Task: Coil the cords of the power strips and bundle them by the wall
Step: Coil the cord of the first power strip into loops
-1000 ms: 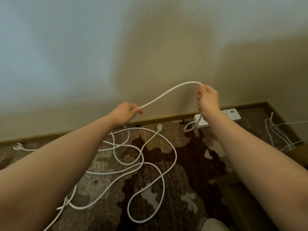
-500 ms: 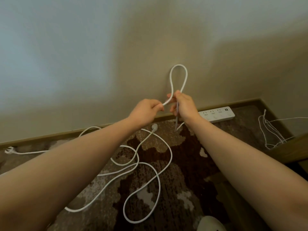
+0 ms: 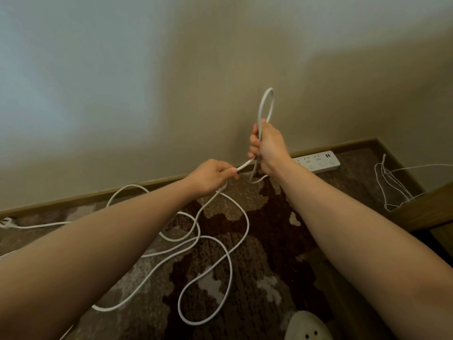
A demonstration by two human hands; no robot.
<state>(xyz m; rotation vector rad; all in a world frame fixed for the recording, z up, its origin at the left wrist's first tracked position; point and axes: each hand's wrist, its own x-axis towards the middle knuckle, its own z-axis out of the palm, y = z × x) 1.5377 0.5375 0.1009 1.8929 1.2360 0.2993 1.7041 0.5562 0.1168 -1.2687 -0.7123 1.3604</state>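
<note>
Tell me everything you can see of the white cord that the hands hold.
The white cord is round, smooth and plastic-looking. The right hand grips a narrow upright loop of it, standing above the fist before the wall. A short span runs to the left hand, which pinches it. The rest lies in loose curves on the brown patterned carpet.

We saw a smooth white plastic cord [image 3: 230, 231] and glossy plastic power strip [image 3: 318, 163] against patterned, rough-piled carpet [image 3: 257, 266], a matt painted wall [image 3: 171, 82] and wooden skirting [image 3: 73, 201].
</note>
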